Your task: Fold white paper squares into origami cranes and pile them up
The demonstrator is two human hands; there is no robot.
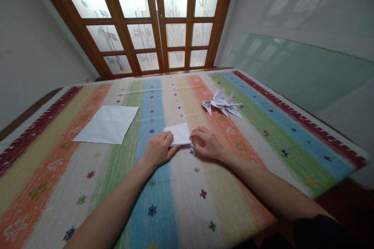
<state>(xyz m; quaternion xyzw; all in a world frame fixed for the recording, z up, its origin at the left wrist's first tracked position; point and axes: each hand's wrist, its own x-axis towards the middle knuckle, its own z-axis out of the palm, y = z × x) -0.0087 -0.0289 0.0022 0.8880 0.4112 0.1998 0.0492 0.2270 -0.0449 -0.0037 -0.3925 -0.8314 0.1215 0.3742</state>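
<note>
A small folded white paper (179,133) lies on the striped tablecloth (175,202) in the middle of the table. My left hand (159,149) rests on its near left corner with the fingers curled and pressing it down. My right hand (206,143) pinches the paper's near right edge between thumb and fingertips. Both forearms reach in from the near edge.
A larger creased white sheet (107,124) lies flat to the left. Several finished folded paper figures (222,103) sit in a heap to the far right. A wooden-framed frosted glass door (152,19) stands behind the table, and a glass panel (292,70) leans at the right wall.
</note>
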